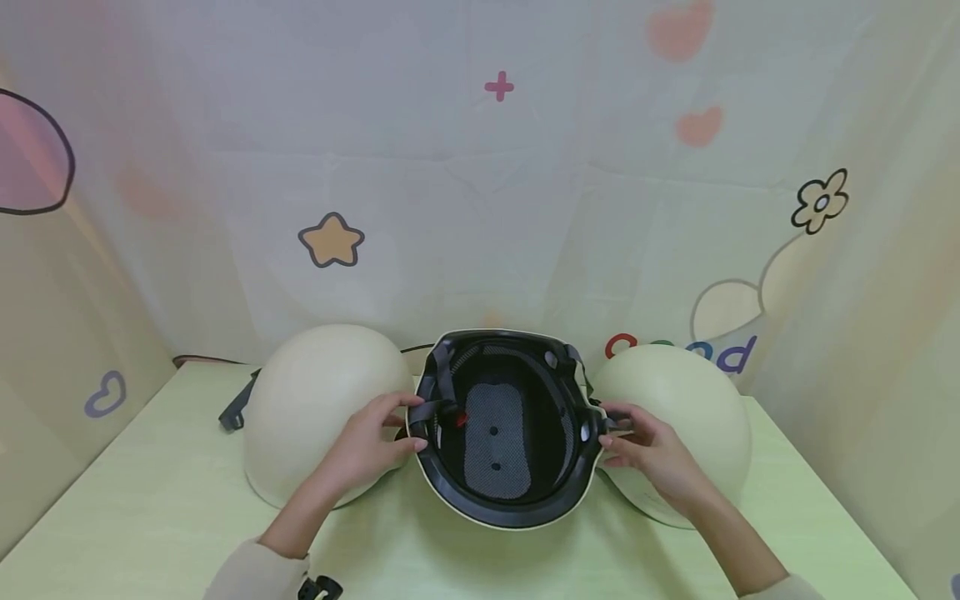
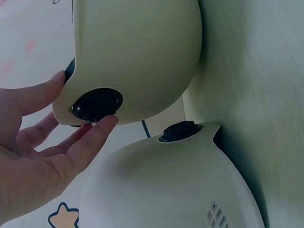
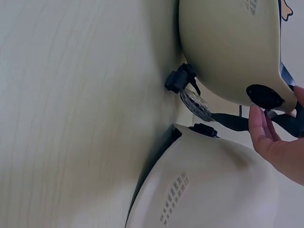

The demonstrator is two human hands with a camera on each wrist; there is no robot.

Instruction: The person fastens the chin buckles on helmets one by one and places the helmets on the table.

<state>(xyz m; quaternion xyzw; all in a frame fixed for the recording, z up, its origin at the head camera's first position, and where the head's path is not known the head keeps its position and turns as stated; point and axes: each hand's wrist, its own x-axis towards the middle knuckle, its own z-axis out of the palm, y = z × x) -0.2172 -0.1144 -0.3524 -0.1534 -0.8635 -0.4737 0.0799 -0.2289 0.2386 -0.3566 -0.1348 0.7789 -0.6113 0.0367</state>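
Across the desk (image 1: 142,492), from the left, the left dome-up helmet (image 1: 322,392) stands beyond the left hand (image 1: 369,442), which pinches one side of the upturned helmet (image 1: 497,446), midway between both hands, neither nearer; the right hand (image 1: 660,454) pinches its opposite side, before the right dome-up helmet (image 1: 705,417).

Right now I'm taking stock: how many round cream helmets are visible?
3: the upturned cream helmet in the middle, the left domed cream helmet and the right domed cream helmet.
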